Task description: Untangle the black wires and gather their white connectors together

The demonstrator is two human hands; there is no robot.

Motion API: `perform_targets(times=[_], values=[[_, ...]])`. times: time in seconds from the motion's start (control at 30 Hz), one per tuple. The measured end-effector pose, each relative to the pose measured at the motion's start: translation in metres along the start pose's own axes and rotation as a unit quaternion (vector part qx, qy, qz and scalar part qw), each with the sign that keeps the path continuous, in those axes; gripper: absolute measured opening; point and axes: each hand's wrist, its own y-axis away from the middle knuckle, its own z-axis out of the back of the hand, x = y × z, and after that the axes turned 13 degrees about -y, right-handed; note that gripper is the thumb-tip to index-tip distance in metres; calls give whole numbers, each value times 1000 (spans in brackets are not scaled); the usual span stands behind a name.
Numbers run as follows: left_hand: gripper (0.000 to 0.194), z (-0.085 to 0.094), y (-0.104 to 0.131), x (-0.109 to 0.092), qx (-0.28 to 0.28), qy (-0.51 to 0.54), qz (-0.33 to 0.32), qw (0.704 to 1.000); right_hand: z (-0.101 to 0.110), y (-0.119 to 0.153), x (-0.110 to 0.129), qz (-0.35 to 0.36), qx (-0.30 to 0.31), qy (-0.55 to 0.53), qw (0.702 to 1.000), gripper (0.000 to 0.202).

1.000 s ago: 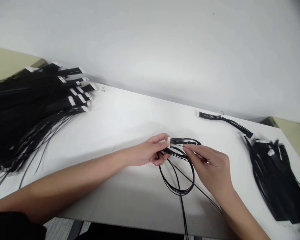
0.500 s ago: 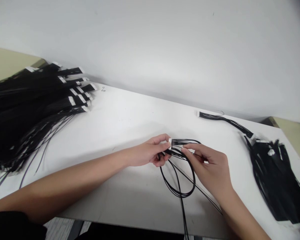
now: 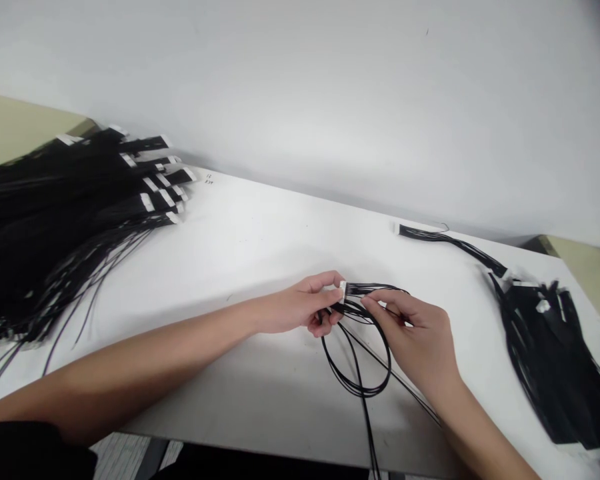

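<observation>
My left hand [image 3: 323, 303] is closed on a white connector [image 3: 343, 291], its thumb and fingers pinching the housing from the left. Thin black wires [image 3: 367, 287] run out of the connector to the right. Some of them curve into a loop [image 3: 357, 390] below the hands, and several strands hang down past the table's front edge. Just right of the connector, my right hand [image 3: 413, 327] pinches a thin black wire [image 3: 357, 298] between thumb and forefinger. Its other fingers are curled, and the wire's end is too small to make out.
A large heap of black wire harnesses [image 3: 70, 200] with white connectors covers the left of the white table [image 3: 260, 233]. On the right lies a smaller pile of harnesses [image 3: 555, 360], with one harness [image 3: 450, 239] stretching back from it. A pale wall [image 3: 300, 100] stands behind.
My right hand has shifted very slightly left, with its fingertips still beside the connector. The connector sits a touch lower and further right in my left hand's pinch.
</observation>
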Motion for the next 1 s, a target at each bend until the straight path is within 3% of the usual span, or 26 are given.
perform_targets(times=[0.37, 0.47, 0.57, 0.67, 0.73, 0.83, 0.93, 1.0], values=[[21, -1, -1, -1, -1, 28, 2, 1000, 1, -1, -5, 44, 6, 24, 999, 12], [21, 0, -2, -1, -15, 68, -12, 998, 2, -4, -10, 132, -40, 75, 988, 15], [22, 2, -2, -2, -46, 104, -7, 993, 3, -7, -13, 250, -135, 161, 945, 31], [23, 4, -2, -2, -57, 136, -6, 989, 2, -6, -13, 284, -168, 167, 929, 29], [22, 5, -2, -2, -66, 150, -9, 986, 0, -4, -11, 235, -135, 121, 955, 26], [22, 5, -2, -2, -77, 162, -13, 984, -3, -1, -9, 118, -12, 65, 991, 18], [23, 6, -2, -2, -74, 167, -18, 983, -6, 2, -12, 44, 101, 34, 993, 11], [24, 6, -2, -1, -68, 164, -24, 984, -8, 2, -14, 16, 126, 21, 992, 13]])
